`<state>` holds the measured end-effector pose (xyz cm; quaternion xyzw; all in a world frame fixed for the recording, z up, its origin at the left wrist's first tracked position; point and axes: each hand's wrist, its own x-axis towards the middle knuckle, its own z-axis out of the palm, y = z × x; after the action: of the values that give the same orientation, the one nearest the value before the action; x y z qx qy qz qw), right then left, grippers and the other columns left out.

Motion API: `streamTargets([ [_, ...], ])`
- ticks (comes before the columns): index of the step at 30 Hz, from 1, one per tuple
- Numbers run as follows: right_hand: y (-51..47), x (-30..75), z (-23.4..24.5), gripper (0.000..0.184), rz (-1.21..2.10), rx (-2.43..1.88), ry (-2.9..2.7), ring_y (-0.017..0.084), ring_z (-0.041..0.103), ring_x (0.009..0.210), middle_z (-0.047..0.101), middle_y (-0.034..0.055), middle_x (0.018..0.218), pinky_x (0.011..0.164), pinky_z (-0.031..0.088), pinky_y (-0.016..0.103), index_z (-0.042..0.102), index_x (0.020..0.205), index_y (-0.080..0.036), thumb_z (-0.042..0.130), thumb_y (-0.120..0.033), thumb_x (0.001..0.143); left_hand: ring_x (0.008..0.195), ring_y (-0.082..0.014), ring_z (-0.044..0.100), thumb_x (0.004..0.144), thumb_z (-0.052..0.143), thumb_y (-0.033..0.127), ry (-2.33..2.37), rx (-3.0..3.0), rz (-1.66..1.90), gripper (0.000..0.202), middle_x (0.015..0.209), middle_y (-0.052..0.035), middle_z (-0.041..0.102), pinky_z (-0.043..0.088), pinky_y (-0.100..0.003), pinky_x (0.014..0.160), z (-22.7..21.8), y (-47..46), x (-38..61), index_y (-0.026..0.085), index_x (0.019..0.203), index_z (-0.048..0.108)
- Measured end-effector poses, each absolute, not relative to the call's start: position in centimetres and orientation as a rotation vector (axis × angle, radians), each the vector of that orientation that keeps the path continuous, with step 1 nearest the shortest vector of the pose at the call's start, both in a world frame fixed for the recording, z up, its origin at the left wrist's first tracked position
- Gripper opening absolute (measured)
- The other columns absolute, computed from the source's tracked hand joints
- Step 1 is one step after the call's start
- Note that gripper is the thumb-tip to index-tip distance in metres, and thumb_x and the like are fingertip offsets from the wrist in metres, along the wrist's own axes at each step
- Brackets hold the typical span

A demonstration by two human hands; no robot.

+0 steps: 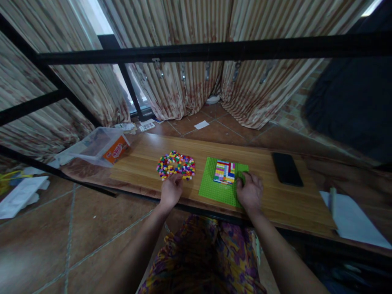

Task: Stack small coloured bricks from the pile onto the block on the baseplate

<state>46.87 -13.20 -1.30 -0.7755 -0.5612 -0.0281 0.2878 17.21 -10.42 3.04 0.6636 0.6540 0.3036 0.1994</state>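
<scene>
Well, the left hand (171, 190) sits at the near edge of a pile of little colourful bricks (185, 160), fingers curled (from here I can't tell whether they pinch one). The right hand (250, 191) lies loose over the right side of the green board (211, 194), thumb and fingers parted, just beside the striped brick block (224, 172) on it. A dark phone (287, 169) lies farther right on the wooden table (139, 163).

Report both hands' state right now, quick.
Left hand: fingers curled at the edge of the loose bricks; whether it holds one can't be told.
Right hand: fingers bent at the right edge of the green baseplate; grip can't be told.
</scene>
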Motion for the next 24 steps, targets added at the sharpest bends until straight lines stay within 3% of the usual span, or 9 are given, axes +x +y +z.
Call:
streamTargets([
  [5, -13.2, 47.0, -1.4, 0.04, -0.073, -2.074, -1.5, 0.031, 0.049, 0.116, 0.06, 0.017, 0.123, 0.102, 0.037, 0.046, 0.064, 0.118, -0.014, 0.044, -0.036, 0.091, 0.099, -0.0201, 0.066, 0.086, 0.057, 0.02, 1.827, 2.059, 0.711, 0.026, 0.112, -0.0081, 0.069, 0.051, -0.031, 0.091, 3.0, -10.1, 18.7, 0.022, 0.108, 0.071],
  [9, -13.1, 47.0, -1.5, 0.04, -0.079, -2.058, -1.499, 0.031, 0.049, 0.116, 0.06, 0.0167, 0.123, 0.102, 0.037, 0.045, 0.064, 0.118, -0.015, 0.044, -0.036, 0.091, 0.099, -0.0192, 0.065, 0.086, 0.056, 0.019, 1.801, 2.142, 0.676, 0.024, 0.116, -0.007, 0.067, 0.05, -0.03, 0.091, 2.7, -9.8, 19.3, 0.024, 0.104, 0.072],
  [17, -13.1, 47.0, -1.7, 0.038, -0.063, -2.052, -1.491, 0.031, 0.049, 0.118, 0.059, 0.0167, 0.125, 0.102, 0.036, 0.047, 0.064, 0.118, -0.016, 0.045, -0.034, 0.091, 0.09, -0.019, 0.065, 0.085, 0.054, 0.014, 1.731, 2.087, 0.78, 0.017, 0.098, -0.0068, 0.068, 0.05, -0.03, 0.086, 2.6, -9.6, 18.8, 0.021, 0.085, 0.07],
  [21, -13.1, 46.9, -1.5, 0.038, -0.057, -2.075, -1.49, 0.031, 0.048, 0.118, 0.06, 0.0169, 0.125, 0.102, 0.037, 0.047, 0.063, 0.118, -0.015, 0.044, -0.034, 0.092, 0.089, -0.0178, 0.066, 0.083, 0.056, 0.016, 1.498, 1.881, 0.986, 0.015, 0.092, -0.0051, 0.071, 0.05, -0.03, 0.086, 2.9, -9.9, 19.8, 0.02, 0.086, 0.07],
  [24, -13.1, 46.8, -1.4, 0.038, -0.055, -2.083, -1.491, 0.03, 0.049, 0.118, 0.06, 0.0168, 0.125, 0.103, 0.036, 0.046, 0.063, 0.119, -0.014, 0.043, -0.034, 0.093, 0.08, -0.0151, 0.066, 0.081, 0.06, 0.02, 1.284, 1.628, 1.071, 0.011, 0.084, -0.0029, 0.071, 0.051, -0.027, 0.078, 3.2, -10.1, 21.6, 0.018, 0.087, 0.069],
])
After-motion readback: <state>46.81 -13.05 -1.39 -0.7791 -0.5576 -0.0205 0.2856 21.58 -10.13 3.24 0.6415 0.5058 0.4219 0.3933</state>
